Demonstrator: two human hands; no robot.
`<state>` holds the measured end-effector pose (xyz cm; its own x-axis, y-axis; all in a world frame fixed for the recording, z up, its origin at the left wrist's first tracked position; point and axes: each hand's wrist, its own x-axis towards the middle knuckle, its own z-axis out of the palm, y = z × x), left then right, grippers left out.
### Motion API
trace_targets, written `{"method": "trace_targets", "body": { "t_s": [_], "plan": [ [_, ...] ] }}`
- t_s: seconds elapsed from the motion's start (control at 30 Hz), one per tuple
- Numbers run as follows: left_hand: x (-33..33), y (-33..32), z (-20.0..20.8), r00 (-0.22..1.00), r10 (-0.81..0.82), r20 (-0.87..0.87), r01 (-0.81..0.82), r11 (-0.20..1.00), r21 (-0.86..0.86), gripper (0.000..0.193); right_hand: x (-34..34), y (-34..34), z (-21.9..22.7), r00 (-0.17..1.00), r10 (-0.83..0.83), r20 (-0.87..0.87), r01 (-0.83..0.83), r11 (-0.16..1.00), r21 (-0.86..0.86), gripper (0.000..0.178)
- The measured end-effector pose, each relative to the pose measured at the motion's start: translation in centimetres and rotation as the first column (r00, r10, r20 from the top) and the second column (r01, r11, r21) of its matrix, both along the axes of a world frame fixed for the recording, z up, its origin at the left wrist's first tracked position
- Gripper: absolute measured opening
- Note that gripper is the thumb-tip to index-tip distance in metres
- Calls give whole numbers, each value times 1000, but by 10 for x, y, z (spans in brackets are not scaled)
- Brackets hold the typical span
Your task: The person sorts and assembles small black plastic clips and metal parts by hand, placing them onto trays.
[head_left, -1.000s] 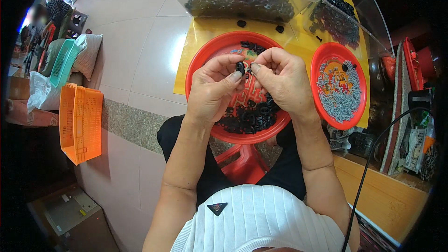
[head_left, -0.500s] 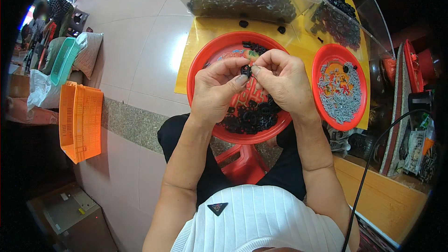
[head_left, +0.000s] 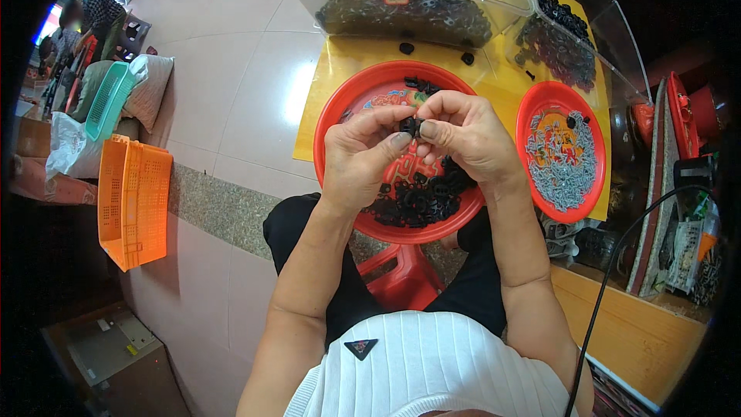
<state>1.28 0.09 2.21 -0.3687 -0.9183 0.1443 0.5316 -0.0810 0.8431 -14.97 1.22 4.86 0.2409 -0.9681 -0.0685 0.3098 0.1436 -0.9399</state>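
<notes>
Over a round red tray [head_left: 326, 120], both hands meet at a small black plastic part [head_left: 408, 124]. My left hand [head_left: 353, 158] pinches it between thumb and forefinger. My right hand [head_left: 477, 147] is closed at the part's right side, thumb against fingers; whatever it grips there is hidden by the fingertips. Below the hands, a heap of similar black parts [head_left: 417, 202] lies in the tray's near side, with more at the far edge. To the right, a smaller red tray [head_left: 600, 177] holds many silvery screws [head_left: 567, 185] and one black piece.
Clear plastic bins [head_left: 405, 19] of black parts stand at the back of the yellow tabletop [head_left: 309, 130]. A few loose parts lie before them. A red stool [head_left: 403, 282] is under the tray, an orange crate [head_left: 133, 201] at left, a black cable [head_left: 604, 286] at right. People are far left.
The black part has turned between my fingers, and my right thumb has come forward over its right side. The whole view has shifted slightly.
</notes>
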Motion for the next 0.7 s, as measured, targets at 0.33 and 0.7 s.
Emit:
{"method": "trace_targets", "body": {
  "t_s": [0.33, 0.7],
  "plan": [
    [3, -2, 2, 994, 0, 111, 12, 994, -113, 26, -2, -3, -8, 982, 112, 150, -120, 992, 50, 13],
    [0, -1, -1, 983, 61, 174, -46, 995, -90, 26, 4, 3, 10, 987, -70, -142, 76, 996, 40, 8]
  ]
}}
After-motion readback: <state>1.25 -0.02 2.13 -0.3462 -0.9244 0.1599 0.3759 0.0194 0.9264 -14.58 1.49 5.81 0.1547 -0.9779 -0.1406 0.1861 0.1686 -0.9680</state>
